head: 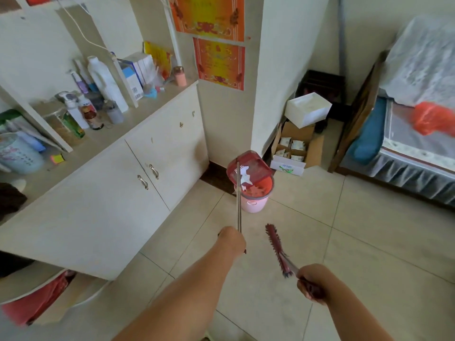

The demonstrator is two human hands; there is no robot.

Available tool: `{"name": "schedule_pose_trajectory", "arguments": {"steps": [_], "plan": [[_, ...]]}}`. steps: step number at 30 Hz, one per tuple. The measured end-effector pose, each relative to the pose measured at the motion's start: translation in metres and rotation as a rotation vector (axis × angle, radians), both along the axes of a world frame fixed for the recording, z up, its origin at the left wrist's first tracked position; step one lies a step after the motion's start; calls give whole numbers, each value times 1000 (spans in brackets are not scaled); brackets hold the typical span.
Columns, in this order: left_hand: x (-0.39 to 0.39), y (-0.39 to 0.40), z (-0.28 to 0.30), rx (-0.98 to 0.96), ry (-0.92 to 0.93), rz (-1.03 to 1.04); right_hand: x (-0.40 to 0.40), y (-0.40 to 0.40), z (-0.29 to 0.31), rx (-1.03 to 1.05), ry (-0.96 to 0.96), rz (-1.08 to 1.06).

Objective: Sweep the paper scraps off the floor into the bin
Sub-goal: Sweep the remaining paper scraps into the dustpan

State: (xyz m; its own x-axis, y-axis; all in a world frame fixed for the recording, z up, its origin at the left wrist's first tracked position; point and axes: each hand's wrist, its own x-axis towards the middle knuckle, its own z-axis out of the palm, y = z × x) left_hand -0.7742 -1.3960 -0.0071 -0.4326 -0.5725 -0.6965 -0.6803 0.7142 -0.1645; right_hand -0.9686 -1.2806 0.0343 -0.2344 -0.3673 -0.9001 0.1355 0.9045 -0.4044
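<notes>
My left hand (pixel 232 239) grips the long metal handle (pixel 238 203) of a red dustpan (pixel 256 164), which is lifted and tilted over a pink bin (pixel 253 204) with a red liner. White paper scraps (pixel 245 177) lie on the pan's edge and slide toward the bin's mouth. My right hand (pixel 311 283) grips the handle of a dark red broom, whose bristle head (pixel 277 249) hangs above the tiled floor, to the right of the left hand and nearer to me than the bin.
A cream cabinet (pixel 123 193) with bottles on its counter runs along the left. Behind the bin are a wall corner (pixel 258 107), an open cardboard box (pixel 294 150) and a white box (pixel 307 109). A bed (pixel 406 143) stands at right. Pale tiles (pixel 357 242) lie between.
</notes>
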Motion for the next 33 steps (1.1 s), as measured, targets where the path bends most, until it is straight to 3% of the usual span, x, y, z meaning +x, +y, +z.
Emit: {"name": "schedule_pose_trajectory", "arguments": {"steps": [3,6,12,15,18,24,27,28,29,31,32,33], "plan": [[-5,-7,-17,-48,-78,-253,-5,3,-3,-19,1,-90],[-6,3,-30,-58,-45,15,-9,7,-10,0,12,-102],[-12,12,-43,-13,-186,-51,-16,7,-9,33,21,-47],[-14,3,-49,-22,-100,-22,-18,9,-12,36,26,-36],[-14,9,-44,-66,-160,-124,-18,12,-16,43,3,-57],[-16,15,-46,-32,-251,-122,-22,9,-21,54,-38,-115],[-16,9,-56,-80,-211,-457,-21,8,-27,58,-34,-124],[-16,8,-55,-84,-175,-421,-21,7,-29,58,-34,-128],[-16,9,-53,-80,-50,-234,-21,5,-31,57,-33,-126],[-15,18,-30,0,228,357,-19,0,-32,56,-43,-125],[-14,17,-14,-10,288,363,-16,-3,-33,54,-46,-126],[-10,15,3,-107,261,176,-14,-8,-32,54,-37,-114]]}}
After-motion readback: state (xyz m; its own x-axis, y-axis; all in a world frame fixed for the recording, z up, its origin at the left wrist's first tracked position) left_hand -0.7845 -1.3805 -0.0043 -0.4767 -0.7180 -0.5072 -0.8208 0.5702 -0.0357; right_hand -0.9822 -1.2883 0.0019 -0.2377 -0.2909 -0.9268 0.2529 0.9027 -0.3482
